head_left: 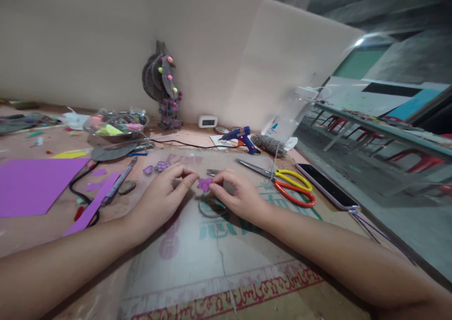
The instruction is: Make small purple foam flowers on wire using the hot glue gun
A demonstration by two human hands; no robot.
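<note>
A small purple flower (204, 184) is pinched between the thumb and fingers of my right hand (237, 192). My left hand (165, 195) is just left of the flower, its thumb and forefinger tips pressed together; whatever they may hold is too small to make out. Below the flower, a thin dark ring (208, 214) lies on the printed sheet (183, 263). The tips of a small metal tool (212, 172) show behind my right fingers. Beyond my left hand rest a purple flower piece with a dark outline (162, 166) and a similar heart piece (147, 169).
Scissors (293, 181) and a phone (328, 185) lie on the right. A blue glue gun (243, 138), grey yarn (270, 145) and a plastic bottle (287, 115) stand behind. Purple sheet (38, 183), a pen (120, 181) and a filled bowl (116, 127) are on the left.
</note>
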